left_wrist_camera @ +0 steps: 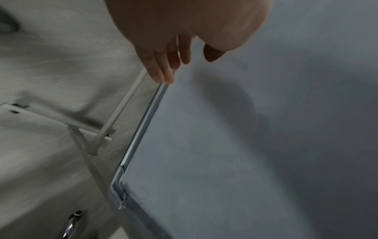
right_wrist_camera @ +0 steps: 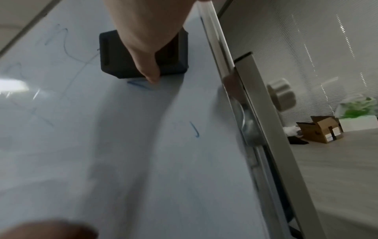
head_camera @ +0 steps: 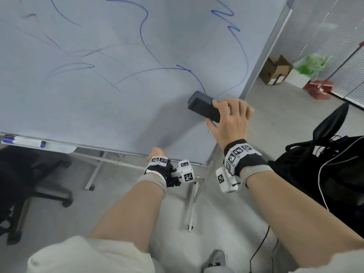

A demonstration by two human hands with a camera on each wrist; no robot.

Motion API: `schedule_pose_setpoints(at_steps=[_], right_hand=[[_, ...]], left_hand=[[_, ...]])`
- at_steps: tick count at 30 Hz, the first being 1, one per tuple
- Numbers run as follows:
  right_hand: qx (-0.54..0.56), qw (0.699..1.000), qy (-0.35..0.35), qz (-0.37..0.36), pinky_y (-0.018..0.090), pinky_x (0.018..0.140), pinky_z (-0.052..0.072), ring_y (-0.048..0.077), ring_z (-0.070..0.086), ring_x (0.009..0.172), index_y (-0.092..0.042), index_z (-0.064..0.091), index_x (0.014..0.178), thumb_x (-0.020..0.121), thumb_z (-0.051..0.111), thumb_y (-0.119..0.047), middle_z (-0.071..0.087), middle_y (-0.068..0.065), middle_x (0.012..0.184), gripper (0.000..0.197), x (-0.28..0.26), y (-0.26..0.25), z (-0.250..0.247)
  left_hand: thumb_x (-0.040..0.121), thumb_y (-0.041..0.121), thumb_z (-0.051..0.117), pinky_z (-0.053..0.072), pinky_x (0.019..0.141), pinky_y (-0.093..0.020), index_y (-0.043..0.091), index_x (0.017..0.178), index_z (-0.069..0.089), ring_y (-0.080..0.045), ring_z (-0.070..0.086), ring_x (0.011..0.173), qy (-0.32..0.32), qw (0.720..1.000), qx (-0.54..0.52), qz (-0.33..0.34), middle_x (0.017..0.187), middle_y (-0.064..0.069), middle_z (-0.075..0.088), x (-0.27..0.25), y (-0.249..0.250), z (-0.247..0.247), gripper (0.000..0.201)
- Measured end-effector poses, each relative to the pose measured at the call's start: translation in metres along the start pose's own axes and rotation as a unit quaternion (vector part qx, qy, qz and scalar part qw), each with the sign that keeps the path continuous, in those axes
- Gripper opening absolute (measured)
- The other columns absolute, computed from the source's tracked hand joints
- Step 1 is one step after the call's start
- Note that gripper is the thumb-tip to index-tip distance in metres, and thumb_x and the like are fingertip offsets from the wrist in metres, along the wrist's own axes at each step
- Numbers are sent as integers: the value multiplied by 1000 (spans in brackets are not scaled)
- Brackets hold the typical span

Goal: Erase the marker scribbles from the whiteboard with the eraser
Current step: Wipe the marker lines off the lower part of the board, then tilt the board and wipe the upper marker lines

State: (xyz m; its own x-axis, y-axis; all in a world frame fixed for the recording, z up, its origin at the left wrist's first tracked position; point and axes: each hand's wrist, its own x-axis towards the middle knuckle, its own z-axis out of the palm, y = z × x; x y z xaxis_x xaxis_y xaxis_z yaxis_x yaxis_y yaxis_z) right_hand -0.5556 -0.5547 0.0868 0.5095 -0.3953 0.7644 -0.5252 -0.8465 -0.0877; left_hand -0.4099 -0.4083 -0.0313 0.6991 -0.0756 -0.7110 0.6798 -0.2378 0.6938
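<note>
The right hand grips the dark eraser and presses it flat on the whiteboard near its lower right corner. The left hand rests nearly straight fingers on the bottom rim. Blue scribbles loop above and to the left, so most of the erasing looks undone.

Both forearms extended: right hand up, fingers and thumb clamping the dark grey block eraser; left hand low, straight fingers touching the pale whiteboard's bottom edge.
</note>
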Motion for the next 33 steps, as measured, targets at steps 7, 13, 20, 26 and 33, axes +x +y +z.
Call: schedule_pose_setpoints(at_steps=[7,13,20,26,33], right_hand=[[-22,990,-128,50,41,87,29,27,42,102,-21,63,99,62,80,-43,59,3,99,46,-32,-8,5],[13,989,-144,-18,43,87,30,30,45,98,-16,57,98,69,79,-43,58,8,101,45,-10,-12,-9],[141,989,-39,1,42,91,37,30,47,109,-12,60,112,83,64,-41,54,11,119,41,-19,16,-20],[282,877,-198,335,40,93,45,32,57,110,-12,43,133,93,42,-15,60,12,122,40,-8,46,-22],[293,852,-307,307,36,83,44,33,56,92,-11,46,127,97,40,-13,58,7,100,31,-14,53,-12]], left_hand=[[85,48,69,30,46,-21,12,81,59,-15,47,44,-156,975,-52,147,58,-2,53,-87,45,18,38],[72,54,79,55,53,-27,7,105,66,-20,68,63,-144,955,29,259,86,-6,74,-127,52,38,60],[59,63,74,63,69,-41,15,98,64,-20,74,68,-32,961,49,272,82,-2,75,-135,39,44,62],[71,52,80,46,79,-24,20,106,59,-15,63,90,13,946,102,308,97,7,66,-144,26,49,51],[63,53,84,54,83,-34,19,95,59,-18,66,90,10,924,212,317,97,2,71,-127,-2,74,53]])
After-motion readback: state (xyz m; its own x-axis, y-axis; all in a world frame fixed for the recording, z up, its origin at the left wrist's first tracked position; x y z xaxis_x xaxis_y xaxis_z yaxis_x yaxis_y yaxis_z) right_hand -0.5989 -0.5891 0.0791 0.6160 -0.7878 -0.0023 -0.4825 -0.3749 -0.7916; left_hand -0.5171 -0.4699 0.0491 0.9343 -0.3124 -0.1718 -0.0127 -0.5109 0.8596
